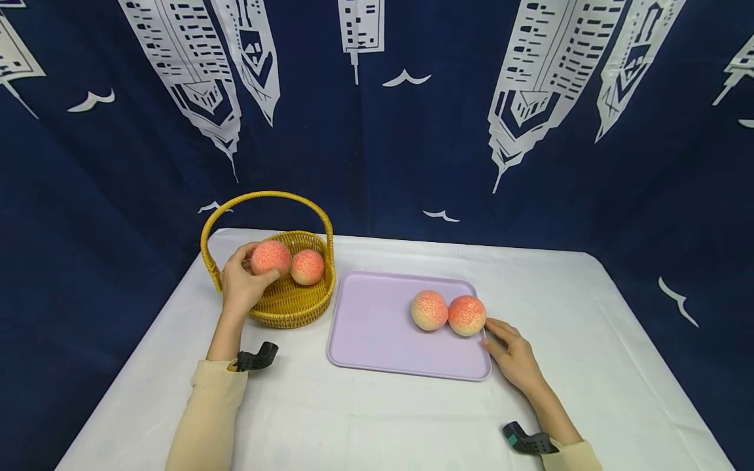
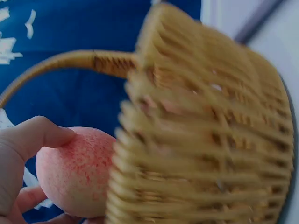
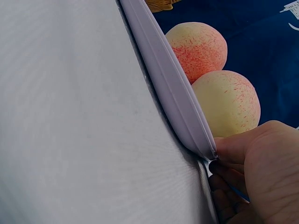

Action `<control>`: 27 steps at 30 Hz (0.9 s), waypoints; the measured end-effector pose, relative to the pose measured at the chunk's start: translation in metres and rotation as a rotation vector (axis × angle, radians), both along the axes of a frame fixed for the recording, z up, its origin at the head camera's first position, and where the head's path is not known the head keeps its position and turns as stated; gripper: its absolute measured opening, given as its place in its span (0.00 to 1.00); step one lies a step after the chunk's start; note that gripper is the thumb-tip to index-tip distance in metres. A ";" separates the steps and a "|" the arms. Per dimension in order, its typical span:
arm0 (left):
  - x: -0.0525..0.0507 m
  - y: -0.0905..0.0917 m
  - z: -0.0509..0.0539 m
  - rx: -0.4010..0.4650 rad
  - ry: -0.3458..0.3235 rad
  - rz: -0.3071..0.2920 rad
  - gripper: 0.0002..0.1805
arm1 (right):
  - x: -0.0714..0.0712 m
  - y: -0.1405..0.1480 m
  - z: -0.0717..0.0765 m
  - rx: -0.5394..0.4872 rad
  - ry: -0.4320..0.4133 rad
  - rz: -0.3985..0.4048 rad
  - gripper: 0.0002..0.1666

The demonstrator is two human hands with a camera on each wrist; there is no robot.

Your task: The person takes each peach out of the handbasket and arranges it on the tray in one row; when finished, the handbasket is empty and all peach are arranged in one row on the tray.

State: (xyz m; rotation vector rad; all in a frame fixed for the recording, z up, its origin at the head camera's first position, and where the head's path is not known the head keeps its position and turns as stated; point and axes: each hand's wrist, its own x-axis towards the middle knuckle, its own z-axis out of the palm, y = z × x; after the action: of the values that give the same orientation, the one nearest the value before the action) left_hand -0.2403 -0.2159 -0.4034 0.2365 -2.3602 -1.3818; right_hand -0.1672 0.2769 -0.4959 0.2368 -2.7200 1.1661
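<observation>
In the head view my left hand (image 1: 240,286) grips a pink, speckled peach (image 1: 271,257) at the left side of a yellow wicker basket (image 1: 288,317), under its arched handle. A second peach (image 1: 307,267) lies inside the basket. The left wrist view shows the thumb on top of the held peach (image 2: 77,175), partly hidden by the basket's woven wall (image 2: 210,121). At the right edge of a lilac tray (image 1: 377,327), my right hand (image 1: 517,361) has its thumb and fingertips by the rim. Just beside them sits a peach (image 1: 467,315), touching another peach (image 1: 429,310) on the tray.
A white cloth (image 1: 365,418) covers the table. Behind it hangs a dark blue curtain (image 1: 377,176) with white building prints. The basket stands left of the tray, a small gap between them. Black wrist devices (image 1: 257,356) are worn on both arms.
</observation>
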 end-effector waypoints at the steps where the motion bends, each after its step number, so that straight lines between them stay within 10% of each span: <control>1: 0.003 0.002 0.003 0.010 -0.002 -0.005 0.35 | -0.001 0.000 0.000 -0.002 -0.006 0.002 0.26; 12: 0.027 0.031 0.026 0.002 0.045 -0.107 0.35 | 0.000 0.000 0.001 -0.008 -0.005 0.005 0.26; 27: 0.031 0.106 0.034 0.030 0.108 -0.336 0.37 | -0.001 0.001 -0.001 -0.011 -0.015 0.003 0.26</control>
State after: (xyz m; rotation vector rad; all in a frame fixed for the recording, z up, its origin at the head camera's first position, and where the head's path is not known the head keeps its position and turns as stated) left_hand -0.2097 -0.1096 -0.3697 -0.2332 -2.3663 -1.5342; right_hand -0.1683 0.2784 -0.4971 0.2325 -2.7264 1.1876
